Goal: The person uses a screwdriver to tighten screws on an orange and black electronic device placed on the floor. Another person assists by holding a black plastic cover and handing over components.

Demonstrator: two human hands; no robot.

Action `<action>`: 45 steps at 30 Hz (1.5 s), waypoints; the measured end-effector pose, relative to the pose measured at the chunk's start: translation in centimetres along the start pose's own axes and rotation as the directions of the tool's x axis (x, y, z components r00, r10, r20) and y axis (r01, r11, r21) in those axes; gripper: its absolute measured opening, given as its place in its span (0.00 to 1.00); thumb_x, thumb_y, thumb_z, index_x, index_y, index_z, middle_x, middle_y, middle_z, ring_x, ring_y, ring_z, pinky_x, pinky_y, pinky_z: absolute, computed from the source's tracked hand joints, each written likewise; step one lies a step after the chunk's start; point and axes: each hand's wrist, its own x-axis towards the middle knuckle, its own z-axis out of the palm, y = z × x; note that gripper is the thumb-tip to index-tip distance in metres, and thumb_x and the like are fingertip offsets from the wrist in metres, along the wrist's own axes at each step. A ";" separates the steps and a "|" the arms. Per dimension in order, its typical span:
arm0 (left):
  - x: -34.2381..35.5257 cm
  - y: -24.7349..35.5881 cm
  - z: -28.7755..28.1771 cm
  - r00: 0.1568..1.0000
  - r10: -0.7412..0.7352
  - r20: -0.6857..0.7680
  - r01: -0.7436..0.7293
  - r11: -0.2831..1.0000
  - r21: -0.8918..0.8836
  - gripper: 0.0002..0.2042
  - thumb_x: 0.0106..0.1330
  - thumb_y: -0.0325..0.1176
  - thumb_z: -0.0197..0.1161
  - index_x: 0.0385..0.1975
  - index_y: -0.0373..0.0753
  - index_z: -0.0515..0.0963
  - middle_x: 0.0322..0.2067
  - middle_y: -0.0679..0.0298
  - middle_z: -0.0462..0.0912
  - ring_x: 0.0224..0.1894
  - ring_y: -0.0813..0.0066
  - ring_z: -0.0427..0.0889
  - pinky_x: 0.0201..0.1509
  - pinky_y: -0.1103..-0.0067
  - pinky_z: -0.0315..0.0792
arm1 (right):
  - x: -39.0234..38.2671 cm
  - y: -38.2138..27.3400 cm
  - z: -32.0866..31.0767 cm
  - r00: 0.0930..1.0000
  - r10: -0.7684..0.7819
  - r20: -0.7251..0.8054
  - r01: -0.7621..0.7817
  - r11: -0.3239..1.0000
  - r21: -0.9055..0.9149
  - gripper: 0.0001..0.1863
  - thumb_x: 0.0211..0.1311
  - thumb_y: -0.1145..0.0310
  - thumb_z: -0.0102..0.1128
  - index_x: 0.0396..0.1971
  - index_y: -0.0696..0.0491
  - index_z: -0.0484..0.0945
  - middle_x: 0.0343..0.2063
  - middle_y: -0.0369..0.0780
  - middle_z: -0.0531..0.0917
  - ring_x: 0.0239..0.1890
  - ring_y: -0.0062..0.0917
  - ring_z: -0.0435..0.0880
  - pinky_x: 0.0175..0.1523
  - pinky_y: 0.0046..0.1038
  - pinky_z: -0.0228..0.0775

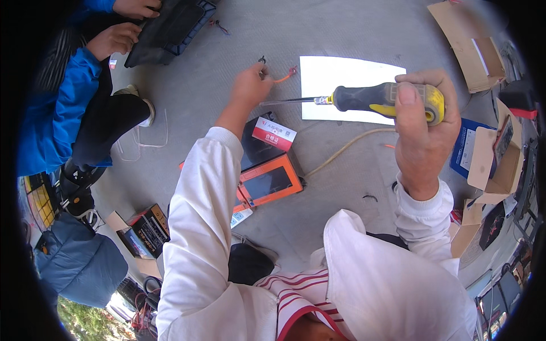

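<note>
My right hand grips a yellow and black screwdriver, held level with its shaft pointing left over a white sheet. My left hand has its fingers closed on a small metal piece, near an orange wire with a red end; exactly what is pinched is partly hidden by the fingers. Below the left hand stands an orange and black boxed unit with a red and white card on top. A beige cable curves off to its right.
At upper left a co-worker's hands hold a black plastic part; their blue sleeve shows. Cardboard boxes lie at upper right, with open boxes and a blue package farther down. Another box sits lower left.
</note>
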 end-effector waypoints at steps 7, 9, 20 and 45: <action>-4.2 -0.8 -9.3 0.863 0.010 -0.505 -0.141 0.965 -0.223 0.08 0.66 0.29 0.67 0.42 0.38 0.82 0.31 0.60 0.88 0.37 0.72 0.91 0.46 0.71 0.83 | -0.9 -1.2 1.3 0.984 -0.130 0.124 0.129 0.991 0.022 0.15 0.62 0.63 0.77 0.38 0.54 0.80 0.30 0.34 0.83 0.31 0.15 0.80 0.35 0.19 0.74; -6.7 -2.4 -13.5 0.836 -0.014 -0.549 -0.192 0.929 -0.316 0.11 0.69 0.28 0.64 0.49 0.34 0.80 0.35 0.60 0.88 0.37 0.74 0.90 0.49 0.73 0.85 | -1.8 -1.8 1.8 0.966 -0.160 0.204 0.152 0.987 0.054 0.15 0.61 0.64 0.78 0.38 0.54 0.79 0.29 0.34 0.83 0.31 0.16 0.82 0.35 0.19 0.75; -29.6 -8.4 -21.7 0.856 -0.448 0.259 0.517 0.740 -0.430 0.15 0.83 0.37 0.58 0.56 0.34 0.83 0.37 0.66 0.84 0.37 0.81 0.82 0.49 0.78 0.81 | -9.3 -6.0 7.5 0.768 -0.203 0.607 0.258 0.966 -0.003 0.17 0.60 0.65 0.80 0.39 0.53 0.78 0.27 0.41 0.86 0.27 0.25 0.86 0.32 0.26 0.80; -29.6 -14.9 -5.3 0.843 -0.096 0.529 0.477 0.586 -0.654 0.12 0.76 0.36 0.63 0.41 0.31 0.85 0.18 0.70 0.74 0.17 0.78 0.74 0.25 0.77 0.70 | -19.7 -16.5 12.8 0.691 0.168 0.703 0.331 0.791 -0.514 0.20 0.60 0.63 0.78 0.47 0.55 0.80 0.38 0.46 0.86 0.39 0.46 0.87 0.43 0.41 0.78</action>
